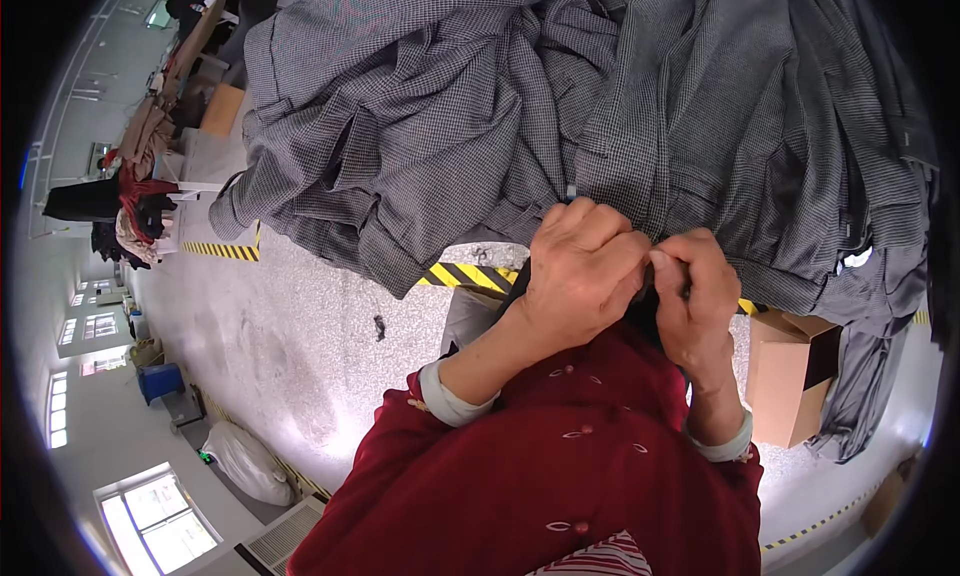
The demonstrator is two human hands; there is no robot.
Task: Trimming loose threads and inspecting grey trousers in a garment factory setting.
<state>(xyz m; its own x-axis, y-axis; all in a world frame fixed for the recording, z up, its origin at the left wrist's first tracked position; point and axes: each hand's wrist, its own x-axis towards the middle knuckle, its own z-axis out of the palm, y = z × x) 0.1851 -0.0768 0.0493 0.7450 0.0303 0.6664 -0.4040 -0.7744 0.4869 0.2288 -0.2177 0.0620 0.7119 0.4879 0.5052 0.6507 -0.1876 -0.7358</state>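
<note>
Grey checked garment (690,126) in curled fingers (625,248)

Garments (400,126) extend across the front, left to right. The left hand (588,271) and right hand (697,291) sit side by side at their near edge. A carton (780,381) stands right of the right hand. Floor tape (465,275) lies left of the left hand. Far left, a bin (160,382) stands farther forward than a sack (250,463).
</note>
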